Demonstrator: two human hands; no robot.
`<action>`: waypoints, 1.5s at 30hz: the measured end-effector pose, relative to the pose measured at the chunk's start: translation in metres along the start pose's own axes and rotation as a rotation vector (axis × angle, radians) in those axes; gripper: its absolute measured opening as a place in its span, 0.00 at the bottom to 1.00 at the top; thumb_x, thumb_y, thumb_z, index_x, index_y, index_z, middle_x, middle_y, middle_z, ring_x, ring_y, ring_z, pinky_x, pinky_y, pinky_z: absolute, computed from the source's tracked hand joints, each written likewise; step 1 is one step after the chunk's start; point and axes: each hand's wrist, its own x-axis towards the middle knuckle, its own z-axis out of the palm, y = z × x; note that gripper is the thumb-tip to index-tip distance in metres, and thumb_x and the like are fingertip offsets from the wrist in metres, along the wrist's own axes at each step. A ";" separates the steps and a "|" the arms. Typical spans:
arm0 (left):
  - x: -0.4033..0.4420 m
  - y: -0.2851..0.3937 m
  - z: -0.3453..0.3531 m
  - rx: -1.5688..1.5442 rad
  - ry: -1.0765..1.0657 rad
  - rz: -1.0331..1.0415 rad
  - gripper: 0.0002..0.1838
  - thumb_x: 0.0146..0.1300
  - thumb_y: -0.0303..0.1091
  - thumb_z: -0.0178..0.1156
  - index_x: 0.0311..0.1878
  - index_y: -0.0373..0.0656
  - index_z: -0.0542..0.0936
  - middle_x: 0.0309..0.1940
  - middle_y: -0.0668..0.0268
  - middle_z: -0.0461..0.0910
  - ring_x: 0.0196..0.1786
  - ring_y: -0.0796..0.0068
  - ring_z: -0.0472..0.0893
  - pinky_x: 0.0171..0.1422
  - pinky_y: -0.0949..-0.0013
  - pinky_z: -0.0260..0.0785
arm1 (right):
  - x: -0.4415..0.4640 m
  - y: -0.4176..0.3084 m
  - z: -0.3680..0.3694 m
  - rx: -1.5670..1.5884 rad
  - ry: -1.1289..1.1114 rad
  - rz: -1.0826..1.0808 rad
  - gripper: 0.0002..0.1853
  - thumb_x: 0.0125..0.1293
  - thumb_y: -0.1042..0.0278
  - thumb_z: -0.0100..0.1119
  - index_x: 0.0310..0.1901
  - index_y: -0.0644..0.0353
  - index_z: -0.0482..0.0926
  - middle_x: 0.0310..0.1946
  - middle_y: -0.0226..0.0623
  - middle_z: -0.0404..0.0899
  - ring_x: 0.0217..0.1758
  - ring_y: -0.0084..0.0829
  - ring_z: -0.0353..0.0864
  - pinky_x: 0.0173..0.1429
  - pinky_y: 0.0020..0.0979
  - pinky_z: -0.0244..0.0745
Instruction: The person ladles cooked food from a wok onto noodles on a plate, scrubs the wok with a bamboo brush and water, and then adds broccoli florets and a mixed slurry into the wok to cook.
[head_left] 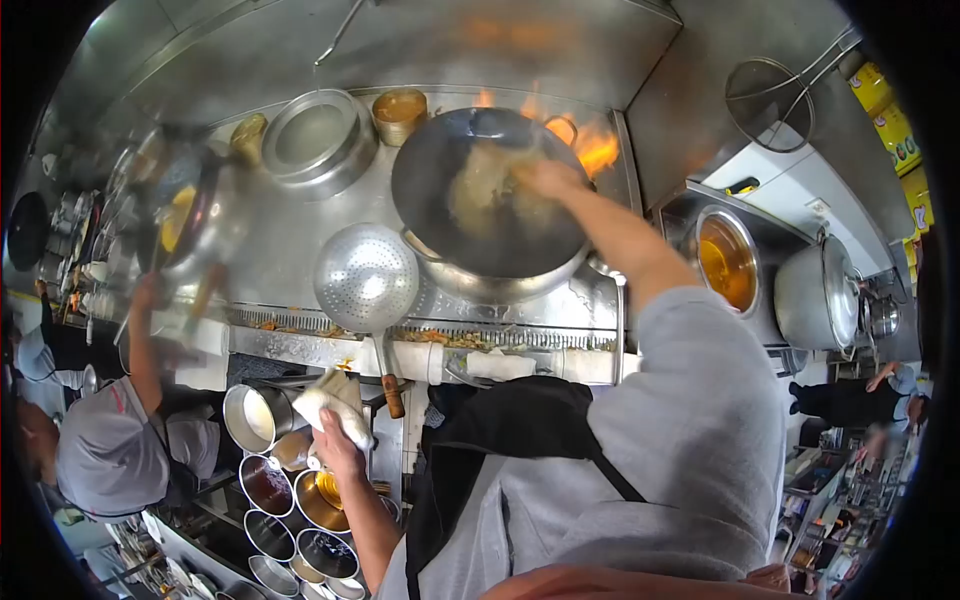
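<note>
My left hand is closed round a folded white cloth, above several metal pots of sauces. My right arm reaches over a large dark wok on the stove. Inside it, my right hand is smeared by motion, beside a pale brownish blur; I cannot tell whether it grips anything. Orange flames rise behind the wok's right rim. A perforated skimmer with a wooden handle lies left of the wok, its handle over the counter's front edge.
A lidded metal pot and a wooden-looking tub stand behind. At right are a pan of amber liquid, a large lidded pot and a hanging strainer. A co-worker in a grey shirt works at a second wok on the left.
</note>
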 end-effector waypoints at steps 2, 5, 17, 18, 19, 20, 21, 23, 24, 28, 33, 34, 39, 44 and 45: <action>0.006 -0.006 0.012 0.087 -0.049 0.096 0.19 0.73 0.47 0.49 0.48 0.37 0.72 0.32 0.68 0.72 0.33 0.78 0.71 0.37 0.72 0.65 | 0.006 -0.032 0.073 0.141 0.127 0.005 0.23 0.65 0.41 0.48 0.49 0.47 0.82 0.41 0.41 0.84 0.48 0.43 0.83 0.50 0.43 0.75; 0.012 -0.010 0.027 0.166 -0.149 0.117 0.21 0.73 0.48 0.46 0.49 0.36 0.72 0.34 0.68 0.73 0.35 0.77 0.71 0.40 0.71 0.65 | -0.056 -0.029 0.081 0.177 0.108 -0.114 0.23 0.66 0.42 0.48 0.57 0.41 0.76 0.38 0.40 0.84 0.43 0.42 0.83 0.49 0.41 0.76; 0.096 0.038 0.195 0.285 -0.471 -0.044 0.34 0.73 0.55 0.38 0.53 0.27 0.74 0.48 0.47 0.78 0.54 0.58 0.77 0.57 0.60 0.67 | 0.008 -0.031 -0.059 -0.552 -0.320 -0.337 0.23 0.65 0.50 0.53 0.41 0.65 0.83 0.30 0.44 0.84 0.27 0.40 0.83 0.36 0.41 0.79; 0.097 0.054 0.219 0.208 -0.440 0.015 0.35 0.72 0.55 0.40 0.58 0.25 0.69 0.50 0.43 0.77 0.58 0.54 0.75 0.61 0.59 0.65 | 0.032 -0.023 -0.048 -0.565 -0.319 -0.345 0.23 0.65 0.50 0.53 0.41 0.65 0.83 0.30 0.44 0.84 0.27 0.40 0.83 0.36 0.41 0.79; 0.089 0.066 0.234 0.136 -0.417 0.076 0.37 0.71 0.55 0.43 0.63 0.24 0.63 0.52 0.40 0.76 0.62 0.49 0.73 0.65 0.57 0.62 | 0.055 -0.004 -0.026 -0.457 -0.376 -0.274 0.23 0.65 0.49 0.53 0.41 0.64 0.84 0.31 0.45 0.84 0.31 0.40 0.84 0.38 0.41 0.79; 0.086 0.060 0.241 0.131 -0.426 0.084 0.37 0.71 0.55 0.43 0.63 0.24 0.63 0.52 0.40 0.76 0.62 0.49 0.73 0.65 0.57 0.62 | 0.070 0.017 -0.007 -0.342 -0.421 -0.196 0.23 0.64 0.48 0.53 0.41 0.62 0.84 0.33 0.45 0.84 0.34 0.40 0.84 0.40 0.40 0.79; 0.090 0.052 0.254 0.209 -0.304 0.149 0.38 0.69 0.55 0.46 0.65 0.26 0.60 0.52 0.39 0.76 0.60 0.47 0.74 0.64 0.56 0.63 | 0.059 0.040 0.017 -0.356 -0.348 -0.271 0.24 0.64 0.47 0.53 0.43 0.62 0.83 0.36 0.46 0.84 0.37 0.40 0.84 0.44 0.40 0.78; 0.095 0.058 0.266 0.239 -0.157 0.210 0.39 0.67 0.55 0.50 0.66 0.29 0.57 0.52 0.38 0.76 0.59 0.45 0.74 0.63 0.55 0.64 | -0.029 0.040 0.025 -0.234 -0.263 -0.218 0.25 0.64 0.45 0.52 0.52 0.55 0.79 0.42 0.47 0.83 0.44 0.42 0.83 0.51 0.42 0.75; 0.096 0.061 0.261 0.286 -0.209 0.177 0.39 0.65 0.55 0.52 0.66 0.31 0.58 0.51 0.38 0.76 0.58 0.42 0.75 0.62 0.54 0.64 | -0.077 0.039 0.027 -0.170 -0.218 -0.196 0.26 0.64 0.44 0.52 0.57 0.52 0.77 0.45 0.47 0.82 0.47 0.43 0.82 0.54 0.43 0.73; 0.121 0.050 0.251 0.347 -0.250 0.114 0.35 0.64 0.55 0.54 0.62 0.34 0.63 0.48 0.39 0.78 0.53 0.39 0.76 0.59 0.52 0.66 | -0.147 0.037 -0.011 -0.212 -0.247 -0.127 0.28 0.61 0.44 0.52 0.62 0.43 0.73 0.50 0.42 0.81 0.55 0.46 0.79 0.60 0.44 0.72; 0.128 0.056 0.252 0.103 -0.123 0.156 0.30 0.69 0.50 0.47 0.62 0.33 0.66 0.52 0.42 0.77 0.56 0.43 0.76 0.62 0.54 0.64 | -0.077 0.025 -0.030 -0.415 -0.240 -0.357 0.28 0.63 0.42 0.51 0.63 0.39 0.72 0.51 0.44 0.80 0.54 0.45 0.80 0.57 0.44 0.74; 0.131 0.056 0.255 0.127 -0.134 0.184 0.28 0.71 0.49 0.43 0.62 0.33 0.67 0.53 0.43 0.77 0.57 0.46 0.75 0.63 0.56 0.63 | -0.059 0.010 -0.027 -0.334 -0.211 -0.291 0.27 0.63 0.42 0.51 0.63 0.39 0.73 0.51 0.44 0.80 0.54 0.45 0.79 0.57 0.45 0.74; 0.161 0.063 0.248 0.237 -0.109 0.125 0.30 0.72 0.52 0.39 0.60 0.32 0.69 0.50 0.45 0.78 0.54 0.50 0.78 0.61 0.58 0.65 | 0.002 -0.048 0.080 0.214 0.149 -0.069 0.27 0.66 0.43 0.48 0.64 0.42 0.71 0.53 0.46 0.79 0.55 0.47 0.78 0.58 0.45 0.72; 0.173 0.049 0.171 -0.745 -0.105 -0.098 0.27 0.72 0.53 0.46 0.62 0.40 0.68 0.51 0.57 0.78 0.52 0.63 0.78 0.59 0.61 0.70 | -0.098 -0.042 0.029 0.136 -0.215 -0.261 0.28 0.66 0.44 0.48 0.66 0.43 0.69 0.56 0.43 0.78 0.59 0.46 0.76 0.62 0.43 0.71; 0.172 0.049 0.143 -1.001 -0.115 -0.171 0.28 0.71 0.53 0.49 0.64 0.42 0.67 0.53 0.59 0.77 0.54 0.63 0.77 0.60 0.60 0.70 | -0.103 -0.021 0.024 0.077 -0.238 -0.304 0.29 0.65 0.43 0.50 0.65 0.44 0.70 0.55 0.44 0.78 0.59 0.46 0.76 0.63 0.42 0.70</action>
